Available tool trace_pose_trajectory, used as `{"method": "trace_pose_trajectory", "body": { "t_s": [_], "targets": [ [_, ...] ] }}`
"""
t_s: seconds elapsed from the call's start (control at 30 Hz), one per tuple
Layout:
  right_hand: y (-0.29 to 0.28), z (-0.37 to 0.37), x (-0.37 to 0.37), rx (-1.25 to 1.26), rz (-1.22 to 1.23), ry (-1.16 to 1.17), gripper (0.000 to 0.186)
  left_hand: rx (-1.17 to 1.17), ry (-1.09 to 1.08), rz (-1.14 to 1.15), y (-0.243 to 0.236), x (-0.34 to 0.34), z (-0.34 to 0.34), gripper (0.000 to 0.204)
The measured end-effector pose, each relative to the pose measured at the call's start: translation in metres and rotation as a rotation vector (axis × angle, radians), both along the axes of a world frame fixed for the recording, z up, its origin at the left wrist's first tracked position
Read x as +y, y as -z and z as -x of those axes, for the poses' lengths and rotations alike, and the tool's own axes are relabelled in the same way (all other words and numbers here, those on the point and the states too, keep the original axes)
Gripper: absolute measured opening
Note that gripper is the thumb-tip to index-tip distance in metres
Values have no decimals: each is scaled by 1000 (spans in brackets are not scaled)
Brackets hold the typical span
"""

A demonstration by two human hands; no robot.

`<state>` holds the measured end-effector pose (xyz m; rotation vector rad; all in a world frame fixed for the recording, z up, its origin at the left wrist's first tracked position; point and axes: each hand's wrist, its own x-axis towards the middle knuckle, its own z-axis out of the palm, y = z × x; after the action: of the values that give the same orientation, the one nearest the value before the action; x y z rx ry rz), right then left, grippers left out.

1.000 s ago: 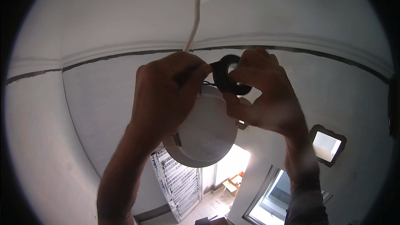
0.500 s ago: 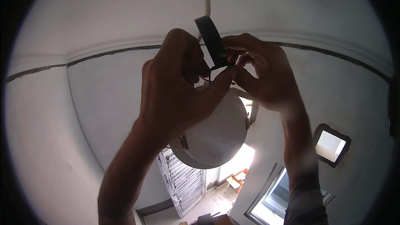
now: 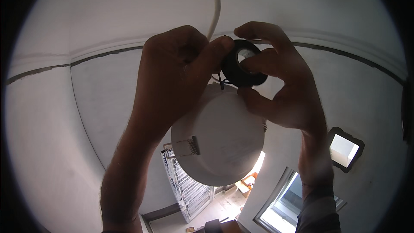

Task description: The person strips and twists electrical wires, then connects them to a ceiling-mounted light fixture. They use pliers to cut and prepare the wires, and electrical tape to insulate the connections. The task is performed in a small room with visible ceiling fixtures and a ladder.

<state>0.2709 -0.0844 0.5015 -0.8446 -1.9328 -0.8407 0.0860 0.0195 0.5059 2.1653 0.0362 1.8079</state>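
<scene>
A roll of black electrical tape (image 3: pixel 232 71) is in my right hand (image 3: pixel 286 77), one finger through its hole, the thumb below and another finger raised apart above. My left hand (image 3: pixel 168 73) is closed in a pinch beside the roll, its thumb against the wire join under the white cable (image 3: pixel 217 6); most of its fingers are hidden. A thin dark wire (image 3: pixel 221 80) shows below the roll. Under my hands hangs a round white downlight (image 3: pixel 220 133), its back toward me, with a spring clip (image 3: pixel 195 145) on its left side.
A dark gap line (image 3: pixel 108 55) runs along the top of the walls. At lower right are a square wall opening (image 3: pixel 343 150) and a framed window (image 3: pixel 280 207). Far below, a patterned panel (image 3: pixel 192 198) stands near an orange-brown box (image 3: pixel 244 187) on the floor.
The tape roll has turned from edge-on to face-on and come down to the right of my left thumb. My right hand's fingers have spread around it. The downlight has swung and shows more fully.
</scene>
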Motion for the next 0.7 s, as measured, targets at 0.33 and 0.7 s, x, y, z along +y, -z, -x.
{"method": "trace_pose_trajectory", "body": {
  "t_s": [0.33,0.7],
  "targets": [
    [-22,-5,5,102,335,-446,36,218,345,69,2,20,16,21],
    [-24,-10,22,14,110,-264,39,44,265,23,9,10,2,38]
  ]
}}
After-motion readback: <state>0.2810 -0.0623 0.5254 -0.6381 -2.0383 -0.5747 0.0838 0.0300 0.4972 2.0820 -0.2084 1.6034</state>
